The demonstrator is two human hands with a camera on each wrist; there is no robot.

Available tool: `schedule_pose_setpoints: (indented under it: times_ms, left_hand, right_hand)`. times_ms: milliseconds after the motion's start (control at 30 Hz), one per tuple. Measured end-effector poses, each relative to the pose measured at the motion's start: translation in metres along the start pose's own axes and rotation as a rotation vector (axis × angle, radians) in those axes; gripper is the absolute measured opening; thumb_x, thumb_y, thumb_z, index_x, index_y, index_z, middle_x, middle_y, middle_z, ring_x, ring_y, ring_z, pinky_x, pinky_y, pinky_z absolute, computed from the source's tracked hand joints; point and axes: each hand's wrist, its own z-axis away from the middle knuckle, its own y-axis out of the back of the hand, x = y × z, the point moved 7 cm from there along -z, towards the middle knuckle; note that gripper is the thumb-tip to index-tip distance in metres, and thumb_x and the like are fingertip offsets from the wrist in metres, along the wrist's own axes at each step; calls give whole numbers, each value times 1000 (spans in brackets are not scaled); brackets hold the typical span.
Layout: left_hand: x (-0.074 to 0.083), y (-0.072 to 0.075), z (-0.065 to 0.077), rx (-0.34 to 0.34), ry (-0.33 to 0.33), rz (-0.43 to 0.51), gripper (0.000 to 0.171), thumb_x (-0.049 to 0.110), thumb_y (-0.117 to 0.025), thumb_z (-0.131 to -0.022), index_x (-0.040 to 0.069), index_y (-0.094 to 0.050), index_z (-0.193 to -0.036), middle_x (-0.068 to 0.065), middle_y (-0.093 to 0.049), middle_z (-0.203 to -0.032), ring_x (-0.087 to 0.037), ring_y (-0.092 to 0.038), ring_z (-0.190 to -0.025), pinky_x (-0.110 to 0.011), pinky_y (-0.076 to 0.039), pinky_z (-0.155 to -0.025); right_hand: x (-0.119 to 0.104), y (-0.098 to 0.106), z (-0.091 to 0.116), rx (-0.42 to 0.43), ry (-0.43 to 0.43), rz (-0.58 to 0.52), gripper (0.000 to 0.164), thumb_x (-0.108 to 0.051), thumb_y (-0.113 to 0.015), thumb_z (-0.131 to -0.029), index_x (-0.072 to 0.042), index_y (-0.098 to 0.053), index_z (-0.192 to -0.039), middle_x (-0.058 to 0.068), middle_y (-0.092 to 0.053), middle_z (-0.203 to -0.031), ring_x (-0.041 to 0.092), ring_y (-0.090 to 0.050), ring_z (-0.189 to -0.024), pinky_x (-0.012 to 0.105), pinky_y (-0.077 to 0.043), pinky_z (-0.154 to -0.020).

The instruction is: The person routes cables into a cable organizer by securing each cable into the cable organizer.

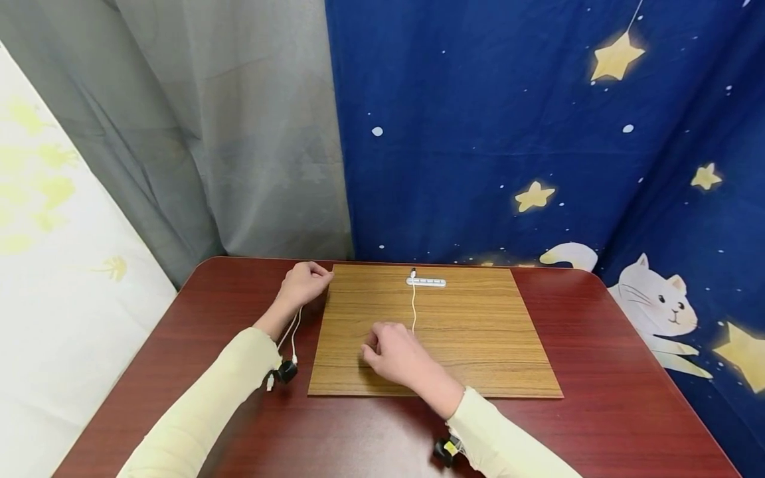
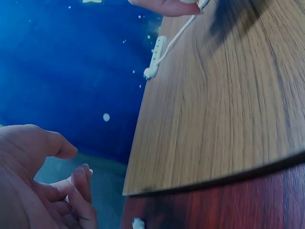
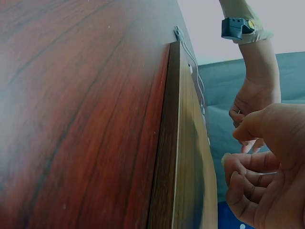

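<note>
A wood-grain board (image 1: 478,332) lies on the dark red table, with a white slotted cable holder (image 1: 431,283) near its far edge. One white cable (image 1: 414,305) runs from the holder's left end toward me and passes out of sight by my right hand (image 1: 397,352). That hand hovers over the board, fingers loosely bent, nothing visible between thumb and fingertips in the right wrist view. My left hand (image 1: 303,284) is at the board's far left corner; its thumb and index stand apart with nothing between them. More white cables (image 1: 293,330) lie beside the left wrist.
Plug ends (image 1: 271,383) of the loose cables rest on the table (image 1: 358,438) left of the board. Behind the table hang a grey curtain (image 1: 269,133) and a blue starry curtain (image 1: 448,133). A pale curtain (image 1: 66,265) is at the left.
</note>
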Motion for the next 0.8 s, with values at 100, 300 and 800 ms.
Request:
schedule_pose_setpoints:
  times_ms: [100,300,800]
  left_hand:
    - [-8,4,0,0,12,-15,31,35,-65,-96,5,-70,-104,-10,-72,-98,-28,-65,-90,-44,-49,-79]
    - [-27,12,-2,9,26,-47,30,33,-66,-97,5,-72,-103,-8,-70,-93,-28,-62,-86,-44,-47,-79]
    - [-53,26,-7,31,50,-54,30,32,-69,-96,4,-77,-100,-7,-70,-88,-26,-60,-79,-38,-45,-64]
  right_hand:
    - [-5,-2,-1,-1,5,3,23,-23,-72,-92,-17,-58,-76,-8,-49,-65,9,-49,-58,28,-42,-52]
    - [-14,-9,-3,-19,7,16,24,-25,-72,-91,-19,-56,-74,-9,-49,-64,10,-49,-57,29,-41,-52]
    - [-43,-32,-11,-68,36,19,27,-25,-73,-89,-21,-53,-72,-10,-49,-65,8,-49,-58,27,-40,-51]
